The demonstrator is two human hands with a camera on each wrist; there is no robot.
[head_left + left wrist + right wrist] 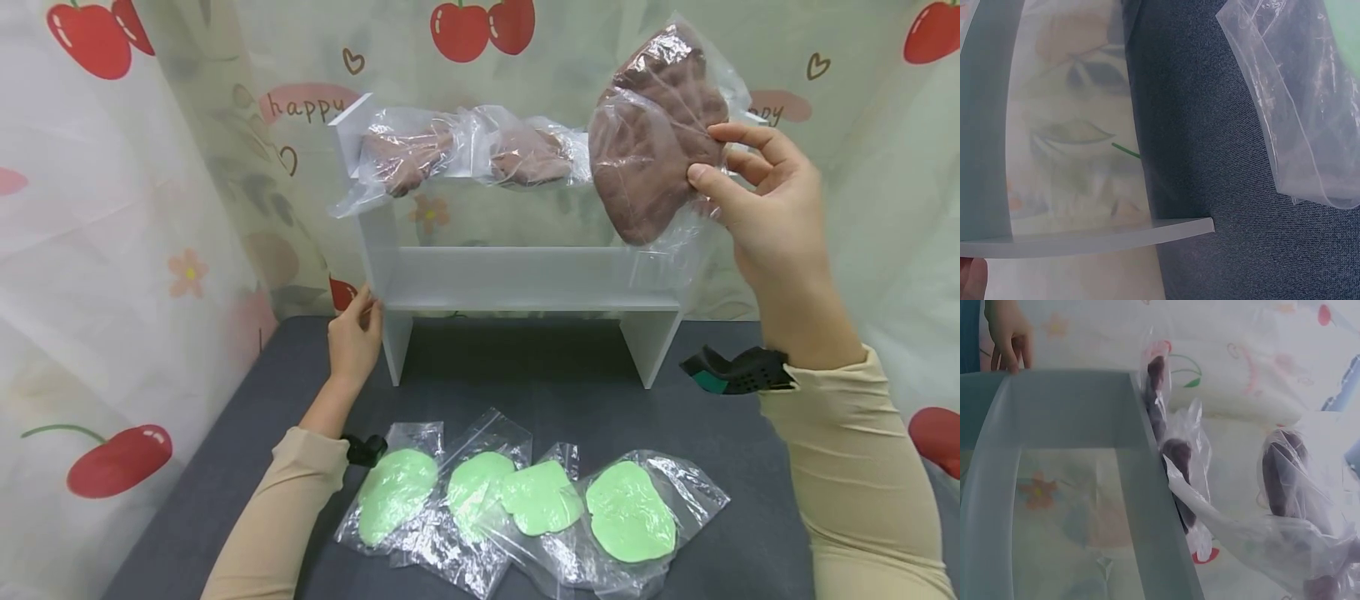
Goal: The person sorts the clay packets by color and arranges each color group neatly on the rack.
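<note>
Evidently, the right hand [780, 196] pinches a clear plastic bag holding a broad, flat brown lump [652, 150] by one edge, thumb against fingers, above the right end of the white two-tier rack [517, 279], perhaps to spare the lump squeezing. The left hand [352, 337] touches the rack's left side with loosely bent fingers, apparently steadying it. Two smaller bagged brown lumps [532, 154] lie along the rack's top; four clear bags with flat pale-green pieces [630, 510] lie in front of the rack.

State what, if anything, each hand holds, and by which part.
The right hand pinches a bagged brown piece by its right edge; the left hand touches the white shelf's side, grip unclear.
</note>
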